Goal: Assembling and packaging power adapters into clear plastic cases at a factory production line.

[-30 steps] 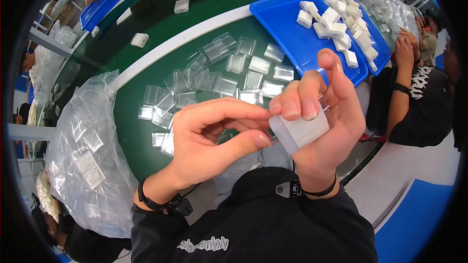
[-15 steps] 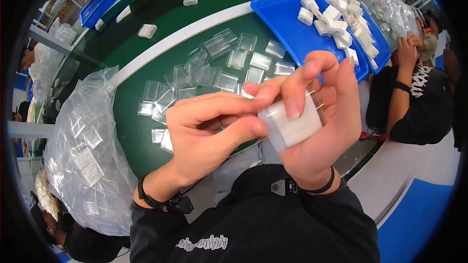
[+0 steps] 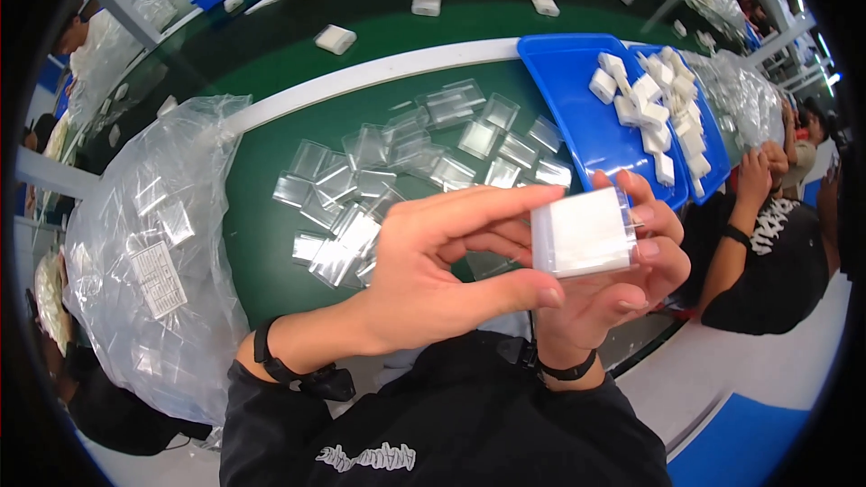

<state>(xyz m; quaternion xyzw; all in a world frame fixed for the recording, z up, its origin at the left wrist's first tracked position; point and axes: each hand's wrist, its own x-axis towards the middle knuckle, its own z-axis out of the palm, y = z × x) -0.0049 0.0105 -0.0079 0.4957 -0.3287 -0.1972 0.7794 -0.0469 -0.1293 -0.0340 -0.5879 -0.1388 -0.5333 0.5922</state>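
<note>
A white power adapter (image 3: 582, 233) with metal prongs is raised over the table's near edge, with clear plastic around it that sticks out past its left and right sides. My left hand (image 3: 437, 271) pinches its left end between thumb and forefinger. Around its right end, on the prong side, curl the fingers of my right hand (image 3: 591, 311); the adapter partly hides that palm. Beyond my hands, many clear plastic sleeves (image 3: 336, 182) lie scattered and overlapping on the green table (image 3: 262, 243).
At the right, blue trays (image 3: 564, 81) hold a heap of white adapters (image 3: 645, 113). A big clear bag (image 3: 117, 280) bulges at the left. Past a white rail (image 3: 379, 77), loose adapters lie on a green belt (image 3: 483, 22). Another person (image 3: 767, 252) sits to the right.
The adapter has turned more upright and shifted right. My right fingers have come off its face to its prong end. The view has tilted, so the trays and table appear lower.
</note>
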